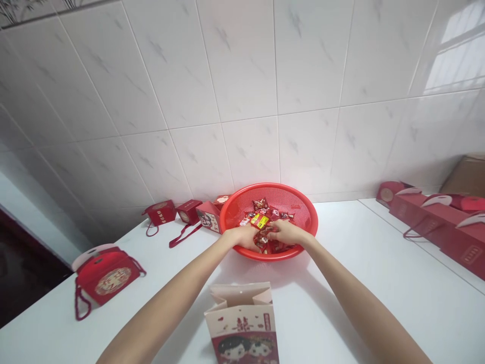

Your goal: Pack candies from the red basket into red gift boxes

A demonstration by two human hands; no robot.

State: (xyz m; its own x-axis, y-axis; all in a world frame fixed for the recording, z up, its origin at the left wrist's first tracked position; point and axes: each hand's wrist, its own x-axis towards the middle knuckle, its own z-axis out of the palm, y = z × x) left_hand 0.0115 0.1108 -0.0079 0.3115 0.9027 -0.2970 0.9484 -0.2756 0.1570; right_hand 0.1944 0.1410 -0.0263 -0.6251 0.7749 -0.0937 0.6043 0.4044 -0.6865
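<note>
A red plastic basket [271, 257] with perforated sides stands near the wall, holding a heap of wrapped candies [265, 235] in mostly red packaging. Both of my hands reach into it from the front. My left hand [246, 236] is among the candies on the left side, its fingertips hidden in the heap. From the right, my right hand [286, 231] touches the candies with its fingers apart; the wrappers hide part of them. A yellow-and-red packet [259, 221] lies just beyond my hands. Between my forearms, an open-topped paper gift bag [242, 323] with a cartoon couple stands upright.
At the left is a red handled gift box [109, 278]. Smaller red boxes [161, 213] with cords stand along the back left. Several red gift boxes [428, 217] line the right side, near a cardboard box [466, 174]. A tiled wall [250, 151] borders the white table [341, 242].
</note>
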